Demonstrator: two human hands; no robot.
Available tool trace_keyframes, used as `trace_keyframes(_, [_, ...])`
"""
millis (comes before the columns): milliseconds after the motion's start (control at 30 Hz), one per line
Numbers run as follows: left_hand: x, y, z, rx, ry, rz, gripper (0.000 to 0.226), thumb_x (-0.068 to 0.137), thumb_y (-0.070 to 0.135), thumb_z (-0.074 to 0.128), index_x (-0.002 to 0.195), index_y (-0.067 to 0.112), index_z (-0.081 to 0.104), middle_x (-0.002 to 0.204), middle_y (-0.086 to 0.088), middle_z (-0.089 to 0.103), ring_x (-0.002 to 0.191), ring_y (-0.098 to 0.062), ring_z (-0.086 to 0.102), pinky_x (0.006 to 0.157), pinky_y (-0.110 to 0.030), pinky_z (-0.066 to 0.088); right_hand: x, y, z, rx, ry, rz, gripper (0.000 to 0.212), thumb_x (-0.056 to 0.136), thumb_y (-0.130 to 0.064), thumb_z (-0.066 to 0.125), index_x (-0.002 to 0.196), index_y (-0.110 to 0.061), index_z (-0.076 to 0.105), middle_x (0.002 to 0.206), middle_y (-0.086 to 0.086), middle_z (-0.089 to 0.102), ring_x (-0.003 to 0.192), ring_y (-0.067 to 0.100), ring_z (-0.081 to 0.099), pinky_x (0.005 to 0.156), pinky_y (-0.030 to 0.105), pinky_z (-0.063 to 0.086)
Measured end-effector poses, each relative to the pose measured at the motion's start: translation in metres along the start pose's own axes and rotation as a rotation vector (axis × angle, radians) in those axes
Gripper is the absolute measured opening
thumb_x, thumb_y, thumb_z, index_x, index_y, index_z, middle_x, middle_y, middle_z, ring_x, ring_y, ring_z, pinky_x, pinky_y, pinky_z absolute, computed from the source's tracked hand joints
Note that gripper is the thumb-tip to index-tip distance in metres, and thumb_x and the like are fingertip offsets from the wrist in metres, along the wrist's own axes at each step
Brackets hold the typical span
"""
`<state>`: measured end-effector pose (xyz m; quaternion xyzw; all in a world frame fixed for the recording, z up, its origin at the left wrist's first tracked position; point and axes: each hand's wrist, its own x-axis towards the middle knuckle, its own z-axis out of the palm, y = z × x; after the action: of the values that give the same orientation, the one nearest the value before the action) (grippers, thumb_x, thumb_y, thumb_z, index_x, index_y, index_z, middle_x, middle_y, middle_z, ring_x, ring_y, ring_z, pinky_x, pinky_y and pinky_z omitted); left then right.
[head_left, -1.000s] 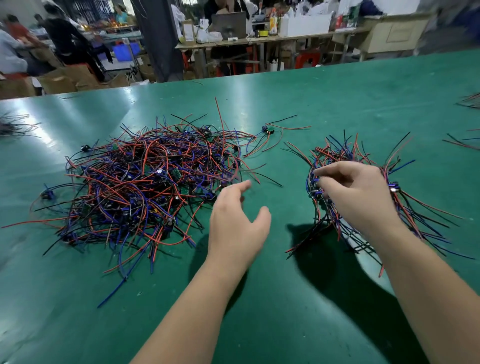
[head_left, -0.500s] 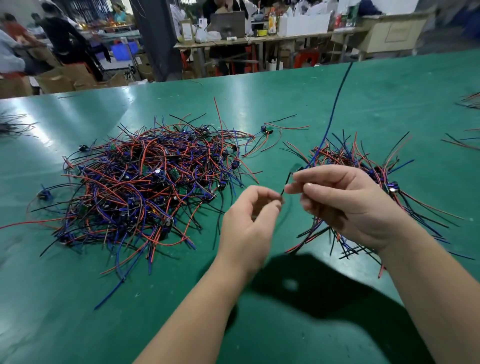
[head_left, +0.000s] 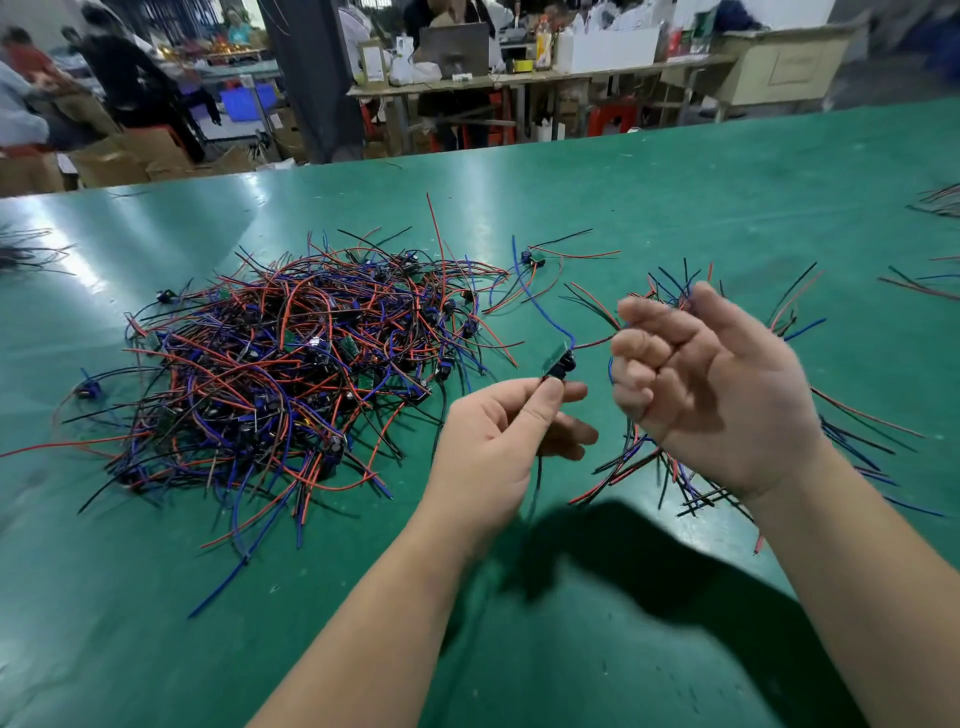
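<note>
My left hand (head_left: 498, 447) pinches a small green circuit board (head_left: 558, 364) between thumb and forefinger, above the green table (head_left: 675, 208). A blue wire (head_left: 535, 301) rises from the board, and a black wire hangs below my hand. A red wire (head_left: 595, 343) runs from the board into the curled fingers of my right hand (head_left: 717, 395), which is raised, palm towards me, and blurred. A large tangled pile of red, blue and black wired boards (head_left: 270, 379) lies to the left. A smaller sorted bunch (head_left: 639, 467) lies under my right hand.
One loose wired board (head_left: 535, 258) lies beyond the big pile. More wire bundles sit at the right edge (head_left: 935, 202) and the left edge (head_left: 26, 254). Past the table's far edge are benches, boxes and several people.
My right hand lifted a wired board out of the right bunch and passed it to my left hand, which now pinches it. My right hand has since drawn back to the right and turned palm up.
</note>
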<state>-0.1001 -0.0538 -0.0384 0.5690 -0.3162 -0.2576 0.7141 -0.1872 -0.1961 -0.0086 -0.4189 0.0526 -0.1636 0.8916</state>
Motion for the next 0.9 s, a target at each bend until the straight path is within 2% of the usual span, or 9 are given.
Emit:
trace_keyframes(100, [0.001, 0.001, 0.001, -0.057, -0.041, -0.105, 0.026, 0.098, 0.013, 0.046, 0.084, 0.009, 0.067, 0.055, -0.004, 0.067, 0.048, -0.010, 0.060, 0.053, -0.019, 0.052, 0.002, -0.001, -0.005, -0.042, 0.055, -0.036, 0.035, 0.072, -0.011, 0.051, 0.100, -0.008, 0.071, 0.080, 0.007, 0.070, 0.062, 0.014, 0.062, 0.056, 0.019, 0.051])
trace_keyframes(167, [0.001, 0.001, 0.002, -0.065, -0.056, -0.151, 0.027, 0.098, 0.014, 0.046, 0.082, 0.008, 0.066, 0.053, -0.004, 0.066, 0.045, -0.010, 0.058, 0.050, -0.018, 0.051, 0.005, 0.006, -0.004, -0.212, 0.146, -0.076, 0.035, 0.072, -0.003, 0.056, 0.106, -0.009, 0.062, 0.074, 0.006, 0.067, 0.057, 0.012, 0.062, 0.053, 0.016, 0.049])
trace_keyframes(300, [0.000, -0.001, 0.005, -0.075, -0.077, -0.198, 0.030, 0.099, 0.013, 0.044, 0.080, 0.006, 0.065, 0.051, -0.004, 0.065, 0.042, -0.008, 0.058, 0.047, -0.017, 0.049, 0.007, 0.021, -0.002, -0.496, 0.354, -0.023, 0.030, 0.067, -0.019, 0.073, 0.084, -0.011, 0.050, 0.050, 0.004, 0.048, 0.038, 0.010, 0.043, 0.037, 0.018, 0.036])
trace_keyframes(400, [0.001, -0.003, 0.005, -0.090, -0.103, -0.202, 0.034, 0.099, 0.013, 0.043, 0.076, 0.009, 0.067, 0.048, -0.004, 0.063, 0.039, -0.009, 0.056, 0.046, -0.017, 0.049, 0.004, 0.021, 0.001, -0.671, 0.312, 0.182, 0.031, 0.068, -0.041, 0.068, 0.062, -0.012, 0.056, 0.046, 0.001, 0.050, 0.035, 0.009, 0.041, 0.034, 0.015, 0.033])
trace_keyframes(467, [0.002, -0.005, 0.004, -0.115, -0.124, -0.209, 0.038, 0.098, 0.014, 0.044, 0.071, 0.012, 0.070, 0.045, -0.003, 0.059, 0.037, -0.011, 0.055, 0.045, -0.018, 0.049, 0.002, 0.021, 0.002, -0.610, 0.243, 0.242, 0.032, 0.071, -0.043, 0.064, 0.062, -0.012, 0.065, 0.050, -0.001, 0.055, 0.038, 0.007, 0.045, 0.036, 0.014, 0.037])
trace_keyframes(567, [0.002, -0.005, 0.003, -0.179, -0.200, -0.266, 0.035, 0.087, 0.028, 0.050, 0.068, 0.013, 0.075, 0.042, 0.000, 0.052, 0.038, -0.013, 0.055, 0.050, -0.023, 0.050, 0.002, 0.020, 0.003, -0.370, 0.146, 0.219, 0.029, 0.074, -0.031, 0.062, 0.084, -0.006, 0.072, 0.063, 0.002, 0.064, 0.050, 0.007, 0.057, 0.046, 0.015, 0.046])
trace_keyframes(667, [-0.001, -0.005, 0.005, -0.229, -0.289, -0.320, 0.035, 0.083, 0.033, 0.050, 0.072, 0.013, 0.076, 0.042, 0.000, 0.052, 0.040, -0.013, 0.057, 0.053, -0.024, 0.050, 0.003, 0.017, 0.002, -0.190, 0.132, 0.141, 0.017, 0.071, -0.017, 0.062, 0.078, -0.013, 0.077, 0.076, 0.006, 0.069, 0.063, 0.010, 0.064, 0.056, 0.021, 0.054])
trace_keyframes(800, [-0.006, -0.006, 0.011, -0.153, -0.362, -0.361, 0.039, 0.100, 0.020, 0.036, 0.080, 0.007, 0.067, 0.047, -0.002, 0.059, 0.044, -0.013, 0.060, 0.055, -0.022, 0.051, 0.004, 0.015, 0.000, -0.255, 0.216, 0.083, 0.009, 0.063, -0.017, 0.066, 0.061, -0.019, 0.074, 0.062, 0.001, 0.067, 0.050, 0.005, 0.057, 0.048, 0.014, 0.044])
trace_keyframes(900, [-0.009, -0.005, 0.015, -0.110, -0.228, -0.379, 0.026, 0.097, 0.017, 0.046, 0.082, 0.002, 0.061, 0.056, -0.004, 0.066, 0.046, -0.015, 0.061, 0.052, -0.023, 0.051, 0.004, 0.016, 0.000, -0.350, 0.221, 0.094, 0.006, 0.061, -0.020, 0.068, 0.062, -0.019, 0.074, 0.062, 0.000, 0.067, 0.045, 0.005, 0.050, 0.041, 0.013, 0.042])
